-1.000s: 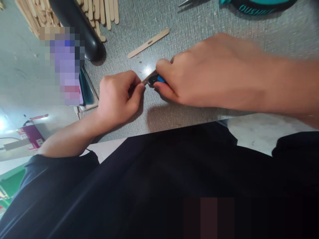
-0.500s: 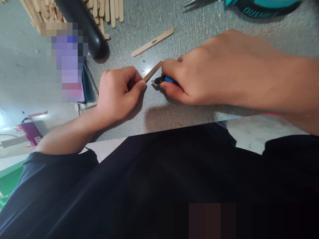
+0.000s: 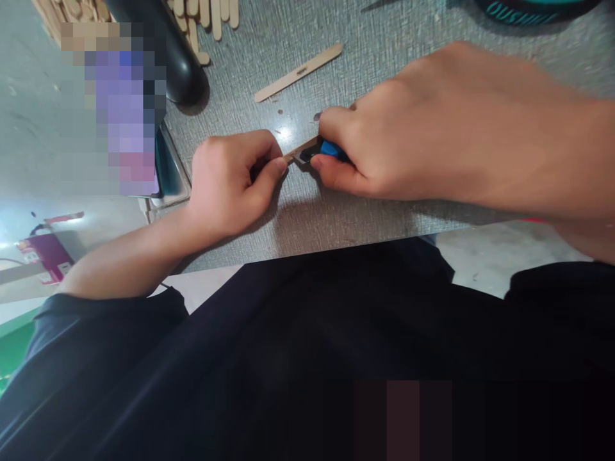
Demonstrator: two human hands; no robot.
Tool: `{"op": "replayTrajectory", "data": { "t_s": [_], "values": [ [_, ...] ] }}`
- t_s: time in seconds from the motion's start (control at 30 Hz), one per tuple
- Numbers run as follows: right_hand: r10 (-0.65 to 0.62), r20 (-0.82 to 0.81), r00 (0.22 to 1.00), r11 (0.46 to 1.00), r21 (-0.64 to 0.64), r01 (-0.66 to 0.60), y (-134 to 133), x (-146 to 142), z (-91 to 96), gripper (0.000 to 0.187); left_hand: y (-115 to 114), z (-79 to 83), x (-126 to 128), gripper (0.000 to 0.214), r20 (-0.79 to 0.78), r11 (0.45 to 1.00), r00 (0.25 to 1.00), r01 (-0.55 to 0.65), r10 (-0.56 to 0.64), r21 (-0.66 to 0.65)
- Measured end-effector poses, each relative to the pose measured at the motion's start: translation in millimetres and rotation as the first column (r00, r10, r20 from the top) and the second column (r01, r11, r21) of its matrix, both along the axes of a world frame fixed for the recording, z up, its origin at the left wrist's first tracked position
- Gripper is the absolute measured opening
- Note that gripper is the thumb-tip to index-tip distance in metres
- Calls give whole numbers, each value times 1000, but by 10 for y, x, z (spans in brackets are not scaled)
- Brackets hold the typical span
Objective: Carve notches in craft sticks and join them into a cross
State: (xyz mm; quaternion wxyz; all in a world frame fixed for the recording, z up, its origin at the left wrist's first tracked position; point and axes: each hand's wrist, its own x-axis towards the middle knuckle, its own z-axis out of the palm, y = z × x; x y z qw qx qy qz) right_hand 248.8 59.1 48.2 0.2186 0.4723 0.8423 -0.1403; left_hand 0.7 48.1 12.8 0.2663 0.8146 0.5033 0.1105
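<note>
Between thumb and fingers, my left hand [image 3: 235,179] pinches one end of a wooden craft stick [image 3: 302,148], which slants up to the right. My right hand [image 3: 384,141] grips a utility knife [image 3: 331,150] with a blue and black body. Its short blade [image 3: 298,159] lies against or right beside the stick, close to my left thumb; actual contact is hard to make out. The stick's far end is hidden at my right fingers. A second craft stick [image 3: 298,72] lies flat on the table beyond my hands.
Several craft sticks [image 3: 217,18] are heaped at the back left, beside a long black rounded object [image 3: 180,70]. A phone-like device [image 3: 170,166] lies left of my left hand. At the back right is a teal and black tool [image 3: 542,9]. The table edge [image 3: 336,248] runs before my body.
The knife blade has come up to the held stick, which now slants less steeply. My right fingers cover the stick's far end. The view has shifted slightly.
</note>
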Motion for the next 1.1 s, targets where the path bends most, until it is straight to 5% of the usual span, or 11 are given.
{"op": "replayTrajectory", "data": {
  "t_s": [0.27,0.6,1.1],
  "values": [
    [-47,-40,998,999,24,48,0,-26,-20,62,6,24,18,28,-3,1000,1000,19,-19,-5],
    [176,70,982,977,113,-183,-79,-28,-20,69,5,18,-6,32,-108,996,991,85,-81,39],
    [21,7,1000,997,-77,-20,-87,-200,159,58,9,2,-33,26,-121,991,990,82,-69,101]
  ]
}}
